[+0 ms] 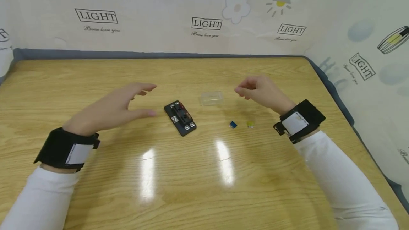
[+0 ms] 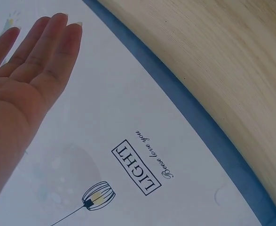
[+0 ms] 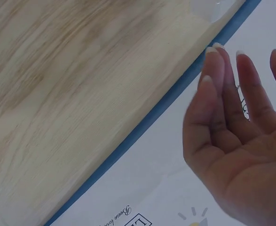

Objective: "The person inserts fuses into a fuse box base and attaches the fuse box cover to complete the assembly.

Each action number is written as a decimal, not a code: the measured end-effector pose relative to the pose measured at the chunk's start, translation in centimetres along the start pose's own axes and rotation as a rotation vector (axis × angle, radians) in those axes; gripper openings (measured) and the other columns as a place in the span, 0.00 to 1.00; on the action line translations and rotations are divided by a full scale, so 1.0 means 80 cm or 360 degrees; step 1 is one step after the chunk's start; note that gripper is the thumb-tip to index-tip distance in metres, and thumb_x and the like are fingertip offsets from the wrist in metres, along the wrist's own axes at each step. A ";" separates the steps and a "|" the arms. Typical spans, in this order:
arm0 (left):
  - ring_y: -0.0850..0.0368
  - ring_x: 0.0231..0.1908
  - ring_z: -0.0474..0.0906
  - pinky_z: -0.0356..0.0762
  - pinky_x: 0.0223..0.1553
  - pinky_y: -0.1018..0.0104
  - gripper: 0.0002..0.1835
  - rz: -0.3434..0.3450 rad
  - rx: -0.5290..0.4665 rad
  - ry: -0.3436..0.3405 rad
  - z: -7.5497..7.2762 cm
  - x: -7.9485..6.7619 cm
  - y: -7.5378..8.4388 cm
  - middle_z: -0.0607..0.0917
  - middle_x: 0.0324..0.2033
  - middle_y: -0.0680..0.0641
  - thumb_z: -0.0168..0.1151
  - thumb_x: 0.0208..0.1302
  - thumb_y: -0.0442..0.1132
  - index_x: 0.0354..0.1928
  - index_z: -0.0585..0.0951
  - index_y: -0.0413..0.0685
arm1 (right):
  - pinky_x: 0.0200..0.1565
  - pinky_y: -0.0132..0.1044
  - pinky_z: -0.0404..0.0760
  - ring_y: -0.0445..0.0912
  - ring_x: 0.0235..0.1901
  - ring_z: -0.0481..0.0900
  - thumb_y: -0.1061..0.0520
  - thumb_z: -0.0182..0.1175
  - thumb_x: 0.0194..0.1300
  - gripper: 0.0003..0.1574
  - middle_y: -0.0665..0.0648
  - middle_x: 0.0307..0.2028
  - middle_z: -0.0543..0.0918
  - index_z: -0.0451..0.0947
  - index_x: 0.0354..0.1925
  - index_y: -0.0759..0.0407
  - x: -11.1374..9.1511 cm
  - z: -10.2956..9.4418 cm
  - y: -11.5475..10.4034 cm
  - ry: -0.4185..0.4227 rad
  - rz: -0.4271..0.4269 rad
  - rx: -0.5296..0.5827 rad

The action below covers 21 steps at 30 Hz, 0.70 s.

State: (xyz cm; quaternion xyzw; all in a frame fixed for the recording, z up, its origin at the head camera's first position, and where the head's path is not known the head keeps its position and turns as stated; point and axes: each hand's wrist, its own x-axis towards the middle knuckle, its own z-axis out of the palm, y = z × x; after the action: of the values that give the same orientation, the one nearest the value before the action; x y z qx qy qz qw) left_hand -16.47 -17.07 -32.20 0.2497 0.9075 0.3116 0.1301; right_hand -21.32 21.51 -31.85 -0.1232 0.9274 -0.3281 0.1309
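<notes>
A black fuse block (image 1: 180, 118) with screw terminals lies at a slant on the table, a bit of red showing along its edge. My left hand (image 1: 116, 107) hovers to its left, thumb and fingers spread apart, holding nothing. Behind and right of the block is a clear plastic cover (image 1: 212, 98). My right hand (image 1: 260, 91) is just right of that cover, fingers loosely bent and nothing between them; the right wrist view shows the palm and bent fingers (image 3: 203, 103). A small blue blade fuse (image 1: 233, 125) and a yellow one (image 1: 250, 125) lie nearer me.
The wood-grain table (image 1: 191, 194) carries bright light reflections. Along its back and right edges runs a blue-grey band (image 1: 159, 55), with a printed white wall covering (image 1: 172, 10) rising behind it.
</notes>
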 end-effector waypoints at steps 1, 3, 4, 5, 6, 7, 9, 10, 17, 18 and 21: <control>0.42 0.65 0.63 0.66 0.60 0.36 0.40 0.0016 0.0009 0.0012 -0.001 -0.002 0.000 0.67 0.68 0.38 0.59 0.64 0.58 0.72 0.60 0.47 | 0.44 0.49 0.78 0.55 0.40 0.79 0.49 0.57 0.69 0.20 0.67 0.43 0.85 0.81 0.46 0.65 0.000 -0.001 0.001 -0.0019 0.0005 -0.0034; 0.41 0.65 0.64 0.65 0.62 0.37 0.39 0.0075 0.0057 0.0022 0.001 -0.004 0.001 0.68 0.68 0.37 0.59 0.64 0.56 0.71 0.61 0.44 | 0.45 0.49 0.78 0.54 0.42 0.79 0.51 0.59 0.67 0.18 0.66 0.44 0.85 0.81 0.46 0.64 -0.002 -0.002 0.004 -0.0073 0.0034 -0.0090; 0.41 0.65 0.64 0.64 0.62 0.37 0.39 0.0102 0.0091 0.0019 0.003 -0.005 0.002 0.68 0.67 0.36 0.59 0.64 0.56 0.71 0.62 0.42 | 0.46 0.51 0.78 0.54 0.43 0.79 0.51 0.59 0.67 0.18 0.66 0.44 0.85 0.81 0.47 0.64 -0.002 -0.002 0.004 -0.0104 0.0046 -0.0120; 0.41 0.65 0.64 0.64 0.63 0.38 0.39 0.0126 0.0130 0.0012 0.005 -0.005 0.004 0.69 0.67 0.36 0.59 0.65 0.56 0.71 0.62 0.41 | 0.48 0.52 0.78 0.54 0.44 0.79 0.52 0.60 0.66 0.18 0.66 0.45 0.85 0.80 0.47 0.64 -0.003 -0.002 0.005 -0.0135 0.0055 -0.0155; 0.41 0.65 0.64 0.64 0.64 0.38 0.39 0.0151 0.0175 0.0004 0.008 -0.006 0.006 0.69 0.67 0.36 0.58 0.65 0.57 0.70 0.62 0.41 | 0.48 0.53 0.78 0.55 0.45 0.79 0.53 0.61 0.66 0.18 0.66 0.45 0.85 0.80 0.47 0.64 -0.004 -0.003 0.005 -0.0164 0.0057 -0.0183; 0.40 0.64 0.65 0.65 0.63 0.39 0.39 0.0176 0.0223 -0.0003 0.012 -0.006 0.009 0.70 0.67 0.35 0.58 0.65 0.57 0.70 0.63 0.41 | 0.49 0.53 0.78 0.55 0.45 0.79 0.54 0.61 0.65 0.18 0.67 0.45 0.85 0.80 0.47 0.65 -0.005 -0.003 0.004 -0.0194 0.0060 -0.0210; 0.40 0.64 0.67 0.67 0.63 0.39 0.39 0.0234 0.0341 -0.0024 0.019 -0.006 0.016 0.70 0.66 0.35 0.57 0.65 0.58 0.70 0.63 0.41 | 0.47 0.53 0.78 0.56 0.44 0.79 0.55 0.63 0.63 0.18 0.67 0.44 0.85 0.80 0.48 0.65 -0.007 -0.002 0.004 -0.0239 0.0054 -0.0269; 0.39 0.62 0.68 0.69 0.62 0.39 0.38 0.0278 0.0396 -0.0023 0.022 -0.006 0.019 0.71 0.65 0.35 0.58 0.65 0.58 0.69 0.65 0.42 | 0.46 0.53 0.78 0.56 0.43 0.79 0.56 0.63 0.62 0.18 0.67 0.43 0.85 0.80 0.47 0.66 -0.008 -0.002 0.004 -0.0257 0.0039 -0.0306; 0.41 0.55 0.76 0.76 0.56 0.43 0.30 0.0539 0.0617 0.0050 0.037 -0.004 0.038 0.79 0.58 0.37 0.63 0.62 0.52 0.63 0.74 0.46 | 0.45 0.52 0.77 0.56 0.42 0.78 0.61 0.67 0.57 0.12 0.65 0.41 0.85 0.82 0.41 0.63 -0.014 0.003 0.010 -0.0466 0.0034 -0.0501; 0.41 0.55 0.76 0.76 0.56 0.43 0.29 0.0557 0.0631 0.0046 0.040 -0.003 0.040 0.79 0.57 0.37 0.63 0.62 0.52 0.62 0.75 0.46 | 0.45 0.52 0.76 0.56 0.43 0.78 0.61 0.66 0.58 0.11 0.65 0.42 0.84 0.82 0.41 0.63 -0.014 0.004 0.011 -0.0493 0.0051 -0.0499; 0.43 0.57 0.75 0.75 0.57 0.43 0.29 0.0596 0.0658 0.0005 0.051 -0.003 0.048 0.79 0.58 0.39 0.63 0.62 0.53 0.62 0.75 0.47 | 0.46 0.52 0.77 0.56 0.44 0.78 0.60 0.67 0.57 0.12 0.66 0.43 0.84 0.82 0.40 0.63 -0.015 0.008 0.013 -0.0535 0.0078 -0.0508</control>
State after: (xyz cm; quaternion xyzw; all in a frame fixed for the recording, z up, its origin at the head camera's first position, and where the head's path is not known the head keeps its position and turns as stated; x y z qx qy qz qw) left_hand -13.25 -12.55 -32.95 0.4340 0.8900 0.1389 0.0151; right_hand -20.13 22.31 -32.76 -0.1728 0.9354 -0.1489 0.2703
